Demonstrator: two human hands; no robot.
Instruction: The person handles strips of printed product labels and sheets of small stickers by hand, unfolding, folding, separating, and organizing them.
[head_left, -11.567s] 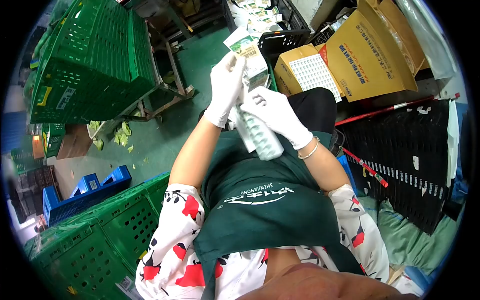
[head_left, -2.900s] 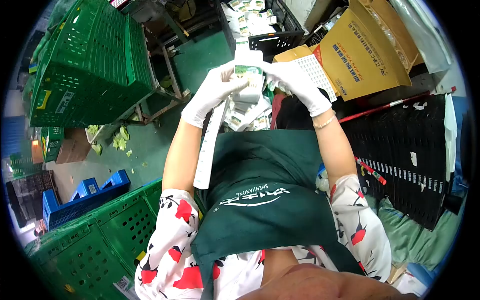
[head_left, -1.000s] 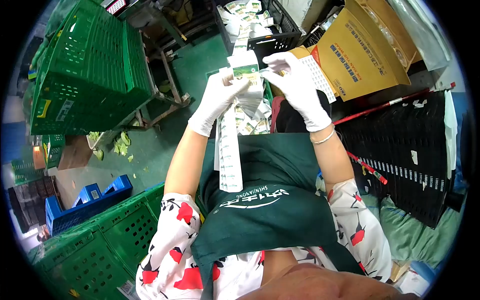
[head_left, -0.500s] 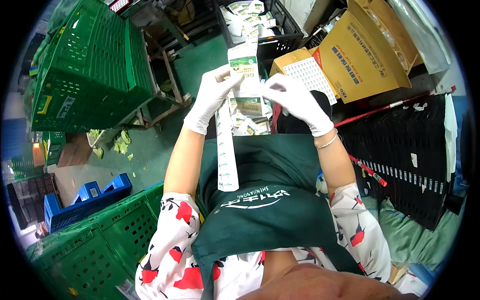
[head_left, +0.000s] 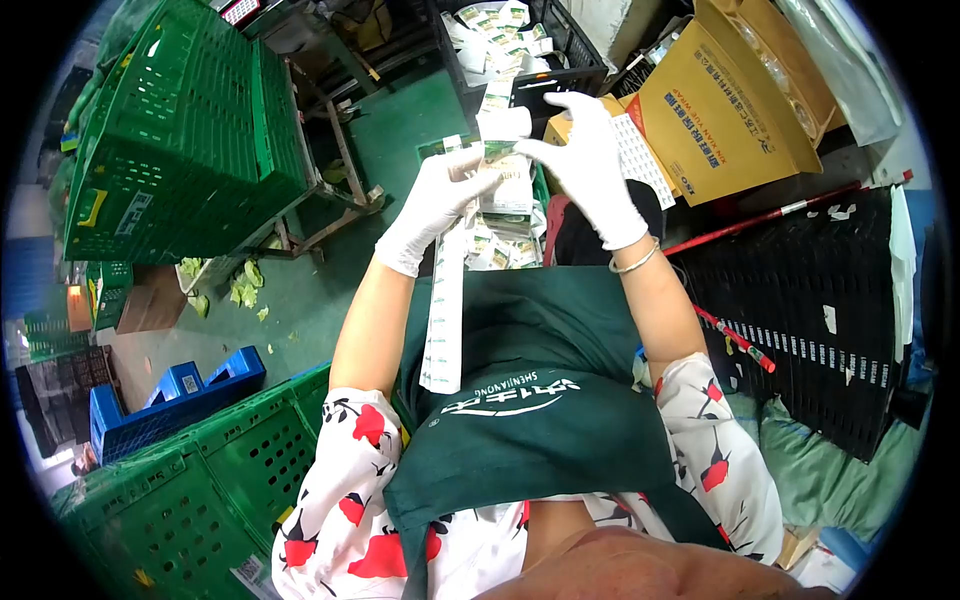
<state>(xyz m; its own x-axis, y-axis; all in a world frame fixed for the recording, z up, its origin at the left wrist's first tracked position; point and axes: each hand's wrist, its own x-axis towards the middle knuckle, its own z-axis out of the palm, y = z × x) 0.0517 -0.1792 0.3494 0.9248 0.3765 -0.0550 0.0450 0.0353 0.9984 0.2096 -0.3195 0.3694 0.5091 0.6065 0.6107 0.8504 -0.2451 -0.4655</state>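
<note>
White, green-printed paper label strip [head_left: 505,124] between a gripping white-gloved left hand [head_left: 435,200] and a spread white-gloved right hand [head_left: 588,165]

The label strip lies just right of the left fingers, which pinch its edge between thumb and forefinger. Its long axis runs away from the body, from the pinch toward a black, slotted plastic crate [head_left: 557,88] beyond the fingertips. Of the two, the left hand is nearer, being in contact. The right fingers are parted wide, the thumb beside the strip's curled section and the forefinger reaching past it; whether the thumb touches cannot be told.

The paper looks thin and smooth: it bows into a rounded roll in front of the right thumb, with flat printed panels nearer the body. A narrow white paper band with small green marks [head_left: 443,330] hangs straight from below the left hand, over a dark green cloth apron [head_left: 530,440]. Bodyward of the fingers lies a loose heap of creased white-and-green labels [head_left: 490,250]. To the right of the right fingers stands a yellow-brown cardboard carton [head_left: 700,120], flat-sided and printed, with a white sheet of small repeated marks [head_left: 640,155] against it.
</note>
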